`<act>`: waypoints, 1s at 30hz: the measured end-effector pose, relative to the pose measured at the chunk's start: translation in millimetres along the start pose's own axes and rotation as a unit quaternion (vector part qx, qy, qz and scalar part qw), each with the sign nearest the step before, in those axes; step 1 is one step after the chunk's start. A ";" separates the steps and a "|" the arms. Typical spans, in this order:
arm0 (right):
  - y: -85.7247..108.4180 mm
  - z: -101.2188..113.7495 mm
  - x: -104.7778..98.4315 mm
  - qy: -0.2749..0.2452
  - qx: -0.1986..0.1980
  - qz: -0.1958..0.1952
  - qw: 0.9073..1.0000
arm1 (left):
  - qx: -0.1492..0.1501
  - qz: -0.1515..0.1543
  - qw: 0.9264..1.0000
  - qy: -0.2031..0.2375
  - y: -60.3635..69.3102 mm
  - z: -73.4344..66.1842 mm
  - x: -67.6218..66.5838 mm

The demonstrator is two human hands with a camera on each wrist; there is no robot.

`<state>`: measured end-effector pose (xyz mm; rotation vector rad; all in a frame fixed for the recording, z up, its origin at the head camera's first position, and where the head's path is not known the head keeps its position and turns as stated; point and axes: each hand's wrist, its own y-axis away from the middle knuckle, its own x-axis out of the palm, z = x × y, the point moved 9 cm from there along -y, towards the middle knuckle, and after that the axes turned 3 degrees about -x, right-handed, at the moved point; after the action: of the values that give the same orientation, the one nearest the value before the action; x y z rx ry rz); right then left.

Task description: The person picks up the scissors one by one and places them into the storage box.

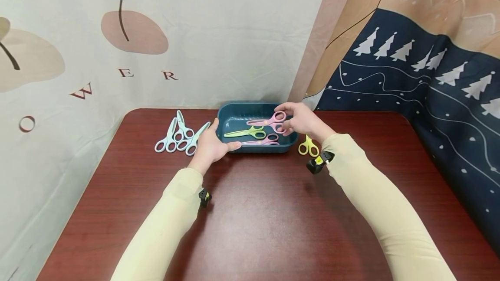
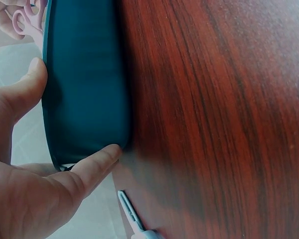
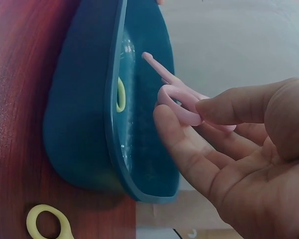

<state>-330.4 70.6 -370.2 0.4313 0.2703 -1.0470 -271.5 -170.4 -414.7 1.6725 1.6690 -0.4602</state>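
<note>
My right hand [image 1: 302,120] pinches the handles of pink scissors [image 1: 266,122], held over the right part of a dark teal plastic bin [image 1: 269,149]; their blades point left. In the right wrist view, thumb and fingers grip a handle ring above the rim. Green scissors [image 1: 251,132] and a second pair of pink scissors [image 1: 259,143] lie in the bin. At the bin's left front corner is my left hand [image 1: 211,145], its thumb at the front rim and extended fingers against the left end wall [image 2: 84,134].
Three light blue scissors [image 1: 170,135] lie on the brown table [image 1: 250,211] left of the bin, close to my left hand. Yellow scissors [image 1: 308,147] lie right of the bin, beneath my right wrist. A printed cloth [image 1: 218,55] hangs behind the table.
</note>
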 end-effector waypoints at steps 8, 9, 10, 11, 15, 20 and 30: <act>-5.0 -0.6 6.4 0.005 0.000 0.009 1.000 | -0.001 0.001 1.000 0.003 0.0 -0.4 0.0; -5.7 -1.0 7.1 0.006 0.002 0.009 1.000 | -0.002 0.002 1.000 0.004 0.0 -0.4 0.0; -6.4 -1.4 7.9 0.007 0.003 0.010 1.000 | -0.003 0.002 1.000 0.005 -0.1 -0.4 0.0; -7.1 -1.7 8.8 0.006 0.004 0.011 1.000 | -0.003 0.002 1.000 0.006 -0.2 -0.5 0.0; -9.4 -3.3 11.8 0.009 0.010 0.015 1.000 | -0.003 0.002 1.000 0.005 -0.3 -0.3 -0.2; -11.7 -5.4 15.3 0.019 0.017 0.024 0.999 | -0.002 0.000 1.000 0.005 -0.8 0.0 0.0; -14.3 -7.2 21.5 0.035 0.020 0.030 0.999 | -0.002 -0.001 1.000 0.008 -1.5 1.0 0.9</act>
<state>-332.7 51.2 -388.5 0.5106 0.2976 -0.9809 -272.6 -170.7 -416.4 1.6760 1.6816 -0.4468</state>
